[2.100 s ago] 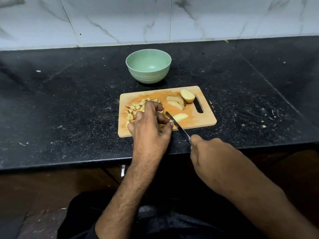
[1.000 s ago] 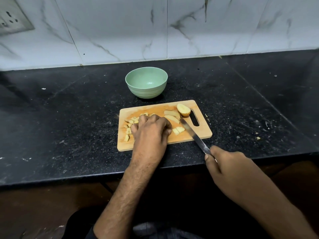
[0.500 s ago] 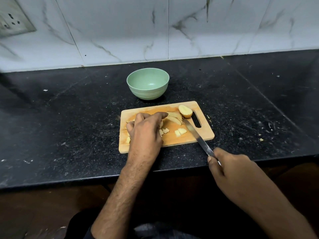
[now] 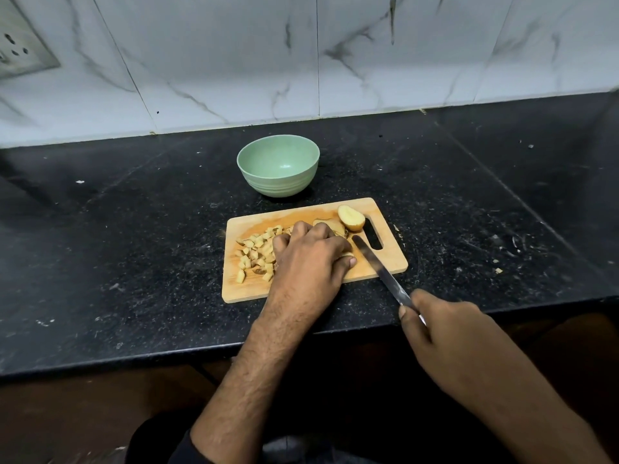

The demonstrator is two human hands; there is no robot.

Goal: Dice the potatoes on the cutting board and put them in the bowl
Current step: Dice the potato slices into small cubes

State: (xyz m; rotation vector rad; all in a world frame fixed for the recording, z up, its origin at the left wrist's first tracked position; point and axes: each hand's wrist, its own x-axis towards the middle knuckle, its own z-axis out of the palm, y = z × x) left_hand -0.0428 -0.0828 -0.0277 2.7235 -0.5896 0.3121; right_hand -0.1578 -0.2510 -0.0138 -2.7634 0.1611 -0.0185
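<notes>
Head view, as I see it from my station. A rectangular wooden cutting board [image 4: 390, 262], pale with an orange-stained upper face and a slot handle at its right end, lies flat on a black speckled stone counter [image 4: 134, 229] marked with pale scuffs and crumbs. Behind it, just clear of the board's far edge, stands a round, matte pale-green bowl [image 4: 278, 169] with faint ribbing near its base; I see nothing inside it. White marble-veined tiles [image 4: 234, 61] form the back wall, with a switch plate [image 4: 20, 45] at the upper left.

On the board's left half sits a loose pile of small, irregular yellow diced potato pieces [image 4: 256, 252], some showing brown skin. Near the handle slot rests a potato half [image 4: 350, 217], cut face up, smooth and cream-coloured with a tan rind.

My left hand [image 4: 310, 259] lies over the board's middle, knuckles raised and fingers curled down onto potato wedges [image 4: 330, 226] that peek out beyond the fingertips; the dice lie just to its left, touching its edge. My right hand [image 4: 438, 326], off the counter's front edge, grips the handle of a narrow steel knife [image 4: 378, 266]; its blade slants up-left across the board's front edge, tip close beside the left thumb and below the potato half.
</notes>
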